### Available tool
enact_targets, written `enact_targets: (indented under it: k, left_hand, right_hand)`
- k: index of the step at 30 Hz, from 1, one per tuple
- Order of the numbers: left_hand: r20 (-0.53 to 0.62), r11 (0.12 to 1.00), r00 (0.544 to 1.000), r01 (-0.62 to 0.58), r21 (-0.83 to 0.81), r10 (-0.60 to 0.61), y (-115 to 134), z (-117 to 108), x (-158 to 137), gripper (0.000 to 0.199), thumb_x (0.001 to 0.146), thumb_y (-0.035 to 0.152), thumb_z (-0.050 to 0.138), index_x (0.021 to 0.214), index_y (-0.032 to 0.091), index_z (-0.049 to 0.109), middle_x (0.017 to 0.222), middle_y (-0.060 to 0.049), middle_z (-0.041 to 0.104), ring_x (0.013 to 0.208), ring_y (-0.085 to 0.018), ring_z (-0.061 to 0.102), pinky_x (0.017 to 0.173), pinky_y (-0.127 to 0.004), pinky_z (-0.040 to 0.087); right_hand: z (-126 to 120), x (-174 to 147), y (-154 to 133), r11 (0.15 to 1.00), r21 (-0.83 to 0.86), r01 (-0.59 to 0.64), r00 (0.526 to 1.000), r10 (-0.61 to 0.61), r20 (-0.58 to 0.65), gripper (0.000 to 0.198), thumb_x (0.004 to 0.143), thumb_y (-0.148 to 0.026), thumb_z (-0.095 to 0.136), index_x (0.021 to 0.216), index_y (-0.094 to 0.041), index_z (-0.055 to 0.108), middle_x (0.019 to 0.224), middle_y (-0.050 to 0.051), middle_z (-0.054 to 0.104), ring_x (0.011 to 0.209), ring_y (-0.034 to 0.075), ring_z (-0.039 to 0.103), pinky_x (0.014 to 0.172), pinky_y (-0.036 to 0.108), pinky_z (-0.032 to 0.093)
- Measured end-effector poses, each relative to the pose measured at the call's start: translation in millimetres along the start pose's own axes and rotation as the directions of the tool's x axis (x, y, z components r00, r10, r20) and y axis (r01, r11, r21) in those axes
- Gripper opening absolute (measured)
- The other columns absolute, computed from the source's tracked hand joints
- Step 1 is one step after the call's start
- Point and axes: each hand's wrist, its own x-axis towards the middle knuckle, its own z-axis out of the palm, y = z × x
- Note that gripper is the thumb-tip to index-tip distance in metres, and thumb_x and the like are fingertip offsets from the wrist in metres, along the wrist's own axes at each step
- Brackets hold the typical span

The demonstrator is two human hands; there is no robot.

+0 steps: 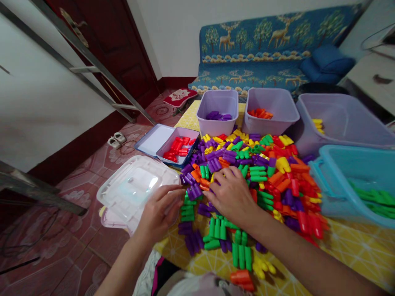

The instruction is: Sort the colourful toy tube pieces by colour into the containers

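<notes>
A big heap of plastic pieces shaped like joined tubes (217,228), in purple, green, yellow, red and orange, covers much of the table. My right hand (233,195) rests on the middle of the heap, fingers bent downward. A bit of yellow shows by its fingertips; what they grip is hidden. At the heap's left edge is my left hand (163,211), fingers loosely curved and thumb apart, with nothing visible in it. It is beside a clear-and-white plastic lid (135,181). Purple pieces (194,191) lie just right of its fingertips.
Lilac bins hold purple (202,117), orange (286,105) and yellow (345,123) pieces. A turquoise bin (336,181) holds green ones; an open blue-edged case (154,142) holds red ones. Yellow patterned cloth (352,246) covers the table. Behind are a sofa (247,74), a stool (180,96) and a ladder (101,70).
</notes>
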Motion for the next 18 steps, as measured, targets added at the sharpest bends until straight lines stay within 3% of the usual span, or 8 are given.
enact_targets:
  k: [3, 5, 7, 10, 13, 15, 18]
  left_hand:
    - [0.174, 0.99, 0.975, -0.132, -0.049, 0.139, 18, 16, -31, 0.057, 0.087, 0.04, 0.063, 0.14, 0.031, 0.045, 0.143, -0.012, 0.048, 0.131, -0.029, 0.048, 0.104, -0.043, 0.047]
    - [0.252, 0.987, 0.955, -0.154, -0.036, 0.158, 26, 27, -52, 0.076, 0.082, 0.049, 0.067, 0.148, 0.032, 0.033, 0.155, -0.014, 0.031, 0.14, -0.035, 0.035, 0.108, -0.05, 0.043]
    - [0.298, 0.99, 0.945, -0.143, -0.001, 0.137, 30, 37, -67, 0.083, 0.081, 0.05, 0.067, 0.151, 0.031, 0.026, 0.16, -0.015, 0.018, 0.145, -0.038, 0.023, 0.109, -0.055, 0.039]
    - [0.325, 0.989, 0.94, -0.131, 0.063, 0.104, 30, 49, -73, 0.085, 0.081, 0.049, 0.067, 0.152, 0.031, 0.024, 0.162, -0.015, 0.01, 0.147, -0.041, 0.013, 0.111, -0.063, 0.032]
    - [0.313, 0.983, 0.943, -0.153, 0.099, 0.115, 31, 60, -66, 0.091, 0.076, 0.057, 0.068, 0.152, 0.034, 0.024, 0.162, -0.014, 0.009, 0.146, -0.044, 0.012, 0.109, -0.07, 0.025]
    - [0.297, 0.979, 0.945, -0.177, 0.098, 0.141, 32, 68, -59, 0.095, 0.072, 0.064, 0.068, 0.151, 0.035, 0.025, 0.162, -0.015, 0.008, 0.145, -0.046, 0.014, 0.108, -0.071, 0.025]
    - [0.265, 0.976, 0.95, -0.197, 0.095, 0.166, 39, 80, -46, 0.101, 0.067, 0.069, 0.068, 0.151, 0.035, 0.025, 0.161, -0.017, 0.007, 0.143, -0.048, 0.019, 0.106, -0.074, 0.023]
  right_hand:
    - [-9, -30, 20, 0.996, 0.034, -0.078, 0.988, 0.082, -0.134, 0.024, 0.094, -0.037, 0.054, 0.101, -0.021, 0.07, 0.119, 0.009, 0.064, 0.115, 0.028, 0.05, 0.103, 0.05, 0.033]
    - [-12, -62, 31, 0.994, 0.066, -0.092, 0.963, 0.106, -0.248, 0.027, 0.093, -0.033, 0.056, 0.116, -0.022, 0.065, 0.129, 0.01, 0.059, 0.12, 0.028, 0.049, 0.104, 0.05, 0.035]
    - [-9, -102, 37, 0.989, 0.123, -0.083, 0.942, 0.118, -0.313, 0.037, 0.091, -0.031, 0.057, 0.127, -0.023, 0.057, 0.132, 0.011, 0.057, 0.123, 0.028, 0.049, 0.105, 0.05, 0.037]
    - [4, -166, 36, 0.987, 0.132, -0.095, 0.949, 0.13, -0.286, 0.055, 0.087, -0.037, 0.062, 0.138, -0.025, 0.047, 0.132, 0.012, 0.056, 0.121, 0.03, 0.052, 0.098, 0.047, 0.042]
    - [20, -209, 27, 0.995, 0.041, -0.095, 0.981, 0.1, -0.167, 0.072, 0.077, -0.048, 0.069, 0.141, -0.024, 0.046, 0.138, 0.012, 0.053, 0.124, 0.033, 0.049, 0.098, 0.046, 0.041]
    - [28, -218, 21, 0.995, -0.007, -0.095, 0.987, 0.093, -0.134, 0.076, 0.073, -0.049, 0.072, 0.142, -0.026, 0.047, 0.14, 0.01, 0.052, 0.126, 0.034, 0.047, 0.098, 0.046, 0.04]
    - [32, -205, 12, 0.993, -0.013, -0.117, 0.984, 0.115, -0.138, 0.079, 0.072, -0.051, 0.072, 0.143, -0.028, 0.045, 0.144, 0.009, 0.05, 0.128, 0.034, 0.045, 0.098, 0.049, 0.038]
